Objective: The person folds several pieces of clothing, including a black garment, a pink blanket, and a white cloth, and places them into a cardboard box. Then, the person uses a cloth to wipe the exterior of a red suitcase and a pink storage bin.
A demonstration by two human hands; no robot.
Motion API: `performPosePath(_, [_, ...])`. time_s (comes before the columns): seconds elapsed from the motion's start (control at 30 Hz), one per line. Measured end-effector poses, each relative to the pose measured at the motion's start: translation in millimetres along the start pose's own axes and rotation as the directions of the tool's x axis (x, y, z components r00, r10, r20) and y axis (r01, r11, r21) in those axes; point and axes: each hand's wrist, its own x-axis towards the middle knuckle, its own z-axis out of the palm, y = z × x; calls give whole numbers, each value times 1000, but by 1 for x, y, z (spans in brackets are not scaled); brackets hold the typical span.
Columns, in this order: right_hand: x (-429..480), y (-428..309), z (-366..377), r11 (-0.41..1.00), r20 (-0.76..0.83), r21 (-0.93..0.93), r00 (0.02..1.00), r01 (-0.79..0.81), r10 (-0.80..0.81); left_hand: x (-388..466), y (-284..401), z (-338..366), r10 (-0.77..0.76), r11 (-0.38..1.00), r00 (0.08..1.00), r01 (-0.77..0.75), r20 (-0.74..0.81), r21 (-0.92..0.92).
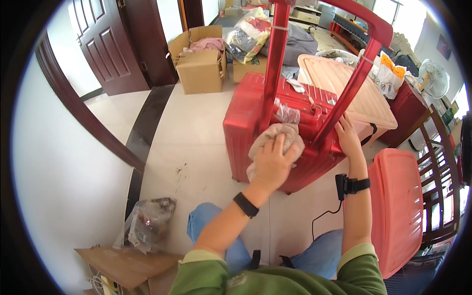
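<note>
A red hard-shell suitcase (pixel 243 110) stands upright on the tiled floor in front of me, its telescopic handle (pixel 274 55) pulled up. My left hand (pixel 274 156) presses a bunched, light beige cloth (pixel 269 138) against the suitcase's top, by the foot of the handle's left bar. The fingers curl over the cloth. My right hand (pixel 346 136) rests on the right side of the suitcase, beside the handle's right bar, and holds no loose thing. Some of its fingers are hidden behind that bar. Crumpled clear plastic (pixel 287 111) lies around the carry grip between the bars.
A peach storage box (pixel 346 88) stands behind the suitcase. To my right is a pink plastic box (pixel 400 210), with a wooden chair (pixel 438 173) beyond. A cardboard box (pixel 201 73) holds cloth at the back left. A plastic bag (pixel 149 225) and opened cardboard (pixel 129 261) lie front left.
</note>
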Motion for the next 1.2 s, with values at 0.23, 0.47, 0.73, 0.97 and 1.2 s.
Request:
performPosePath(0.23, [-1,-9,-1,988,28,-142,997,-63,67,5,-81,-88,-186,982,925,178,-332,-55])
performPosePath(0.47, [5,5,5,979,35,-164,992,123,-118,8,-111,-6,-133,991,953,136,-272,-11])
performPosePath(0.73, [-10,-33,1,970,93,-227,994,82,-62,-176,-71,178,-852,483,521,735,-60,-476])
performPosePath(0.97, [-12,-49,10,928,77,-364,996,79,-55,-125,11,153,-812,382,583,528,-3,-758])
performPosePath(1.2, [-9,-51,11,952,69,-285,993,112,-96,-124,31,186,-669,680,727,515,-155,-522])
